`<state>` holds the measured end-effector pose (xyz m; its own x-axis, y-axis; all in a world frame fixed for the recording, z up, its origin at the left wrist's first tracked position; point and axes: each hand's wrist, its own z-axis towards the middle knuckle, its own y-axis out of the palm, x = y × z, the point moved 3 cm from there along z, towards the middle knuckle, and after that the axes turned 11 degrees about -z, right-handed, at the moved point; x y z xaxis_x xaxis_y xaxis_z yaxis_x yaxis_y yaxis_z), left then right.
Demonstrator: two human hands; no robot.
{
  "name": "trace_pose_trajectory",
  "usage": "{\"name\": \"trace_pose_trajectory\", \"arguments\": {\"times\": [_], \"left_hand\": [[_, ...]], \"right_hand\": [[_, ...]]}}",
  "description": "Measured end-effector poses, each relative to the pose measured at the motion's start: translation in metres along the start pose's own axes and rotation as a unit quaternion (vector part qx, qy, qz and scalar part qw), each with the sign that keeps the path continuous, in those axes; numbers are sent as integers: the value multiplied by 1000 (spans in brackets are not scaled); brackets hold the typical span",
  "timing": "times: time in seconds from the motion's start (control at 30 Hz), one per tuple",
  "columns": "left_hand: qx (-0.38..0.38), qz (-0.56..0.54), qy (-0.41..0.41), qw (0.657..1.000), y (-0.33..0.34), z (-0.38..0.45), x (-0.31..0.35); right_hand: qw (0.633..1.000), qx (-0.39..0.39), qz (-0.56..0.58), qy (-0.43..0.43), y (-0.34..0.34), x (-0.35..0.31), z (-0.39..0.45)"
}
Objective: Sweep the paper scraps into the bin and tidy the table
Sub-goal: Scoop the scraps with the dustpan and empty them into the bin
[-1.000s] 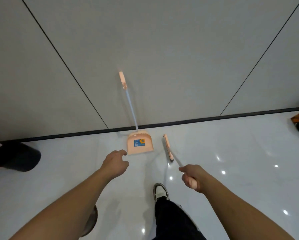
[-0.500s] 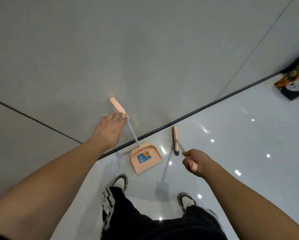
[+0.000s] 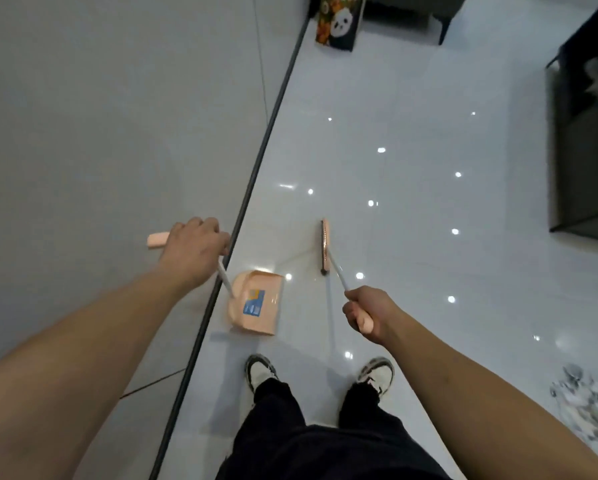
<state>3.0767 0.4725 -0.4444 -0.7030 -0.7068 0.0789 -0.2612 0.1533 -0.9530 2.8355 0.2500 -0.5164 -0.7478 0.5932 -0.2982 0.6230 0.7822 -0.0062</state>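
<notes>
A peach dustpan (image 3: 256, 301) with a blue label hangs just above the white floor beside the wall's dark skirting. My left hand (image 3: 193, 249) grips its long handle near the peach top end. My right hand (image 3: 365, 311) grips the peach handle of a broom, whose narrow head (image 3: 325, 245) points away from me over the floor. Several paper scraps (image 3: 583, 393) lie on the floor at the lower right edge. No bin is in view.
A grey wall (image 3: 100, 133) runs along my left. A panda-print bag (image 3: 340, 24) stands by the wall far ahead. A dark low table (image 3: 584, 150) fills the right side. My two shoes (image 3: 261, 372) stand on the glossy floor below the hands.
My left hand reached the dustpan handle and closed round it. The view swung right, so the wall now lies on my left and the table has come into view.
</notes>
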Motion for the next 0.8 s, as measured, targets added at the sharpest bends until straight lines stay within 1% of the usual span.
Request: {"name": "trace_pose_trajectory", "arguments": {"times": [0.07, 0.17, 0.27, 0.37, 0.47, 0.6, 0.67, 0.73, 0.8], "left_hand": [[-7, 9, 62, 998, -13, 23, 47], [-18, 26, 142, 989, -31, 59, 134], [-8, 56, 222, 973, -51, 84, 238], [4, 81, 286, 955, -60, 101, 349], [11, 68, 345, 936, -59, 110, 461], [-18, -10, 391, 920, -44, 109, 600], [-51, -16, 390, 919, -36, 106, 662], [-83, -5, 372, 925, -28, 108, 715], [-95, 19, 364, 926, -19, 116, 763]], "right_hand": [[999, 18, 47, -11, -26, 6, -13], [991, 39, 121, -29, -82, 18, -30], [979, 56, 194, -34, -153, 42, -47], [958, 70, 273, -48, -230, 72, -60], [934, 95, 339, -62, -308, 100, -69], [898, 140, 412, -59, -406, 145, -84], [883, 165, 435, -52, -447, 169, -91], [867, 197, 456, -42, -479, 189, -96], [846, 223, 483, -31, -508, 205, -97]]}}
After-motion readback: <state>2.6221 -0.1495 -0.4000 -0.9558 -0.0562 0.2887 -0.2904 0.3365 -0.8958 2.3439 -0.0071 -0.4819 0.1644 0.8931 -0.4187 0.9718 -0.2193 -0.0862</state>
